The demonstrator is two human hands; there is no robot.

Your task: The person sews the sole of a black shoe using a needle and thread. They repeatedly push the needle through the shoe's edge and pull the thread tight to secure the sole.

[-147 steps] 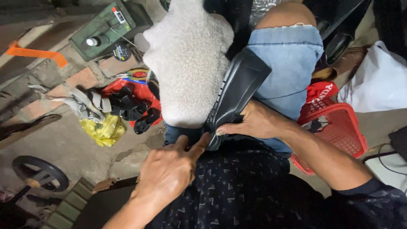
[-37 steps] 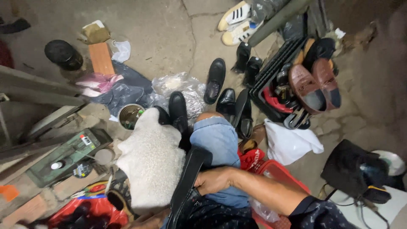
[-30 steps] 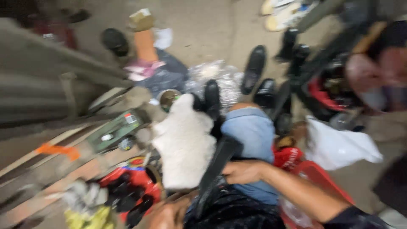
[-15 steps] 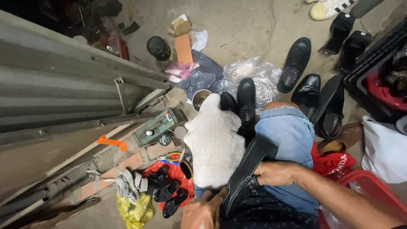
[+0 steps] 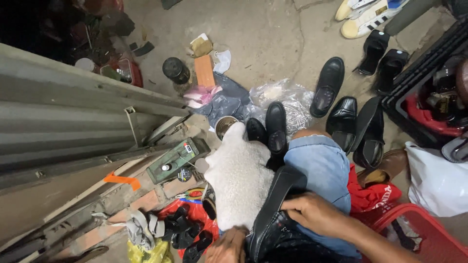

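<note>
Right hand lies on a black shoe that rests across the lap, fingers curled over its upper edge near the opening — holding it, thumb side hidden. Left hand sits at the bottom edge, touching the lower end of the same shoe; only part of it shows, so whether its fingers are closed or loose cannot be told. The shoe leans between a fluffy white cloth on the left knee and the blue jeans on the right leg. Just past the knees, two black shoes on the person's feet, a tin can beside them. Further out on the concrete floor — more black dress shoes, a clear plastic bag, a dark jar. Red plastic basket at the right, white bag near it. Left side: corrugated metal sheet, green box, and a red tray with black pieces close to the left hand.
</note>
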